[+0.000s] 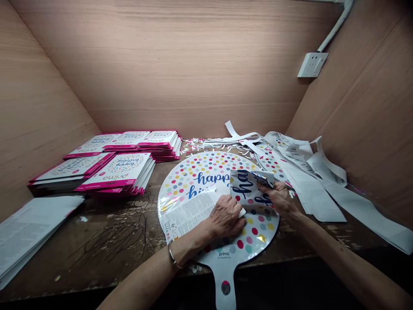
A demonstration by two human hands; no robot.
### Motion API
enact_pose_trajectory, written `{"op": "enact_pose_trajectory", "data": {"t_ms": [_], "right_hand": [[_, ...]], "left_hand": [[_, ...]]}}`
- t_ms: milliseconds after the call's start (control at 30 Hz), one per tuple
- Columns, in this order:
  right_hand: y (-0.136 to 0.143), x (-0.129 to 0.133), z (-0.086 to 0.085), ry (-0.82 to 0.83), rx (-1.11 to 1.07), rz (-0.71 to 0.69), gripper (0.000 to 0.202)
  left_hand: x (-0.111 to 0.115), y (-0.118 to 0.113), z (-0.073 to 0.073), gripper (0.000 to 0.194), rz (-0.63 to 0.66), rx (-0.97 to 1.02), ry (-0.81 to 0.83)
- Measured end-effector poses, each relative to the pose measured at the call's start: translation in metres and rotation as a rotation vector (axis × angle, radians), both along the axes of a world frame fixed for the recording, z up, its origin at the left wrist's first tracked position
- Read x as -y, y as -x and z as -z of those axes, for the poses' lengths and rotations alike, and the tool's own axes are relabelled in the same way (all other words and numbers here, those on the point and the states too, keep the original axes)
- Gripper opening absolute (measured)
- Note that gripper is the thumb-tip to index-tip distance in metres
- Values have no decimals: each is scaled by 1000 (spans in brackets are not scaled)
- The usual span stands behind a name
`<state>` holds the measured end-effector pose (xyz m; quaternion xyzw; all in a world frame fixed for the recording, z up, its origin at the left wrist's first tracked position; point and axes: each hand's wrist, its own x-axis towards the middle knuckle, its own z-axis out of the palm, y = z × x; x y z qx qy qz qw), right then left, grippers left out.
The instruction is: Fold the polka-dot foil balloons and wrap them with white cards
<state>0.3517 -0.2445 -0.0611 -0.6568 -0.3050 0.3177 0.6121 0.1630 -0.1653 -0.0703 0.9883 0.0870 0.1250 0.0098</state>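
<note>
A round, flat foil balloon [206, 168] with coloured dots and "happy" lettering lies on the table, its tail hanging over the front edge. Fingers curled, my left hand [226, 216] holds a white printed paper packet [190, 214] over the balloon's middle. To its right, my right hand [280, 197] grips a folded foil balloon [247, 187], with blue letters and dots showing on its silvery-white surface. The folded balloon's left end is close to the packet's edge by my left fingers; whether it is inside the packet cannot be made out.
Pink-edged printed packets [121, 170] stand in several stacks at the left. More white packets [29, 228] lie at the front left. Paper strips [322, 193] and another dotted balloon [269, 157] lie on the right. Scraps litter the back; wooden panels enclose the table.
</note>
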Motion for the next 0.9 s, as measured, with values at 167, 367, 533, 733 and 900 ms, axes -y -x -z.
{"op": "enact_pose_trajectory", "data": {"t_ms": [167, 367, 533, 733, 900], "right_hand": [[5, 2, -9, 33, 150, 10, 28], [5, 3, -14, 45, 188, -45, 31], [1, 4, -11, 165, 109, -190, 31], [-1, 10, 5, 154, -112, -198, 35], [0, 16, 4, 108, -124, -151, 31]], "left_hand": [[0, 0, 2, 28, 18, 35, -38], [2, 1, 5, 37, 99, 112, -127], [9, -1, 7, 34, 213, 83, -143], [10, -3, 3, 38, 333, 110, -125], [4, -4, -1, 36, 423, 138, -121]]}}
